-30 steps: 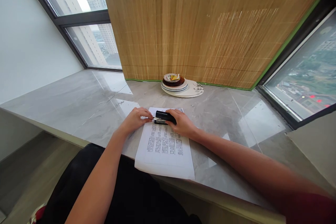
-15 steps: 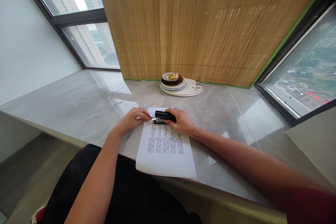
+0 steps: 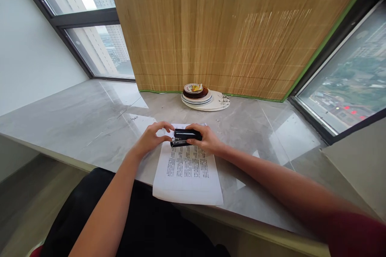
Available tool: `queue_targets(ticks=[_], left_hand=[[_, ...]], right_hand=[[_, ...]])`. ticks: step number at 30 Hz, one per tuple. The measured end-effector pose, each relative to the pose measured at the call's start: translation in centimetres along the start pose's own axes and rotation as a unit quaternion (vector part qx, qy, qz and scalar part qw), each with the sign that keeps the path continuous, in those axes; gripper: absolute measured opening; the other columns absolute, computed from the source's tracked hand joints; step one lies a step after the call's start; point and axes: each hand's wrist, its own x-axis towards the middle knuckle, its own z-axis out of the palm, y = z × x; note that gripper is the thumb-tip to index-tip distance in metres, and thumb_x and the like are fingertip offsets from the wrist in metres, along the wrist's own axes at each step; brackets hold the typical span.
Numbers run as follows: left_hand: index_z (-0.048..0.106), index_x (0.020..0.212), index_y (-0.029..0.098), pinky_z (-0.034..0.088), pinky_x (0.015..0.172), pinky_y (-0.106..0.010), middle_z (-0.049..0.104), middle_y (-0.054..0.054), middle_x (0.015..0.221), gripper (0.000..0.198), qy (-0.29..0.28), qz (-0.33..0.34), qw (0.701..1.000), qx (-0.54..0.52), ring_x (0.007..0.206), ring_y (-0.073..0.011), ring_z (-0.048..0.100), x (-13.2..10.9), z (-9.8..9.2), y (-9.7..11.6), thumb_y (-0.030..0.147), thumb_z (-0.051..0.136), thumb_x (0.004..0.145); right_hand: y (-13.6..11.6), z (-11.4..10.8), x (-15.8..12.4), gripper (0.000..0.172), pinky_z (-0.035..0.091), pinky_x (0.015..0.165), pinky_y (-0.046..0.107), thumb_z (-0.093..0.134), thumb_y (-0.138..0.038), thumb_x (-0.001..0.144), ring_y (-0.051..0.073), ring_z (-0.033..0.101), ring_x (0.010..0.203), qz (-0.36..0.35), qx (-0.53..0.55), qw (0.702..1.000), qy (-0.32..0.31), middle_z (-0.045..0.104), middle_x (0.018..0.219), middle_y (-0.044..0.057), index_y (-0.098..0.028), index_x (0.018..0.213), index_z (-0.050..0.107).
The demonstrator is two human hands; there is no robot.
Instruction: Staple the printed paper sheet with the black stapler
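A black stapler (image 3: pixel 182 133) is held sideways over the printed paper (image 3: pixel 188 186), its front end pointing left. My right hand (image 3: pixel 206 138) is closed around the stapler's rear, fingers above and thumb below. A slim gap with a silvery strip shows between its upper and lower arms. At the front end is my left hand (image 3: pixel 153 136), thumb and fingers apart in a curved shape, the tips right beside the stapler. Whether those tips touch it I cannot tell. The paper lies lengthwise toward me and its near edge reaches the counter's front edge.
Beyond the hands, a stack of plates (image 3: pixel 197 98) with a small yellow item on top stands on the grey marble counter (image 3: pixel 90 128). A bamboo blind (image 3: pixel 205 28) hangs behind it. Windows flank the blind, and a white wall (image 3: pixel 36 56) rises at left.
My left thumb and fingers have spread apart at the stapler's front; they were pinched around its silvery part. The silvery part that stuck out is now back between the arms. The view shifted slightly.
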Motion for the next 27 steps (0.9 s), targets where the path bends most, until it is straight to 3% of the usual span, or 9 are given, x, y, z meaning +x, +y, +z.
queue_targets(ticks=[9, 14, 16, 22, 25, 27], left_hand=[[0.057, 0.093, 0.021, 0.049, 0.101, -0.041, 0.07, -0.007, 0.113, 0.022, -0.009, 0.024, 0.999, -0.02, 0.109, -0.0238, 0.065, 0.3, 0.8, 1.5, 0.03, 0.077, 0.086], [0.063, 0.099, 0.021, 0.05, 0.096, -0.04, 0.068, -0.006, 0.104, 0.015, 0.038, 0.005, 0.998, 0.041, 0.102, -0.0234, 0.063, 0.5, 0.9, 0.9, 0.03, 0.071, 0.09], [0.065, 0.099, 0.02, 0.05, 0.096, -0.041, 0.069, -0.006, 0.103, 0.01, 0.03, 0.009, 0.998, 0.047, 0.102, -0.0236, 0.063, 0.5, 1.5, 0.8, 0.028, 0.067, 0.094], [0.072, 0.115, 0.025, 0.045, 0.11, -0.044, 0.067, -0.008, 0.132, 0.028, -0.142, 0.083, 0.985, 0.054, 0.125, -0.0247, 0.06, -0.1, 3.6, 1.1, 0.013, 0.052, 0.098], [0.073, 0.117, 0.025, 0.042, 0.112, -0.048, 0.065, -0.01, 0.137, 0.023, -0.163, 0.088, 0.979, 0.082, 0.129, -0.0286, 0.059, -0.4, 4.2, 1.3, 0.025, 0.063, 0.096], [0.071, 0.121, 0.025, 0.04, 0.114, -0.05, 0.064, -0.01, 0.139, 0.033, -0.164, 0.075, 0.978, 0.101, 0.131, -0.0312, 0.057, -0.5, 4.3, 1.3, 0.039, 0.072, 0.091]], right_hand=[[-1.8, 1.1, -0.9, 0.03, 0.049, 0.086, 0.036, 0.076, -0.021, 0.082, 0.024, 0.062, 0.095, -0.017, -0.062, 0.998, 0.014, 0.071, 0.1, 0.005, -0.023, 0.111, 0.067], [-2.2, 0.5, -1.1, 0.027, 0.052, 0.085, 0.036, 0.075, -0.027, 0.084, 0.022, 0.067, 0.091, 0.035, -0.035, 0.994, 0.1, 0.073, 0.099, 0.003, -0.023, 0.11, 0.067], [-2.5, -0.7, -1.2, 0.027, 0.053, 0.084, 0.035, 0.074, -0.029, 0.084, 0.022, 0.068, 0.09, 0.05, -0.041, 0.99, 0.122, 0.074, 0.099, 0.003, -0.022, 0.109, 0.068], [-2.7, -6.7, -4.1, 0.028, 0.056, 0.081, 0.04, 0.075, -0.037, 0.083, 0.025, 0.07, 0.084, 0.106, -0.148, 0.974, 0.137, 0.076, 0.095, 0.005, -0.021, 0.106, 0.07], [-1.7, -9.8, -7.0, 0.03, 0.057, 0.08, 0.042, 0.074, -0.042, 0.083, 0.027, 0.071, 0.085, 0.127, -0.198, 0.964, 0.124, 0.077, 0.095, 0.006, -0.022, 0.106, 0.072], [-0.8, -11.3, -8.9, 0.031, 0.058, 0.078, 0.043, 0.075, -0.043, 0.082, 0.028, 0.072, 0.084, 0.144, -0.222, 0.959, 0.103, 0.077, 0.095, 0.006, -0.024, 0.106, 0.072]])
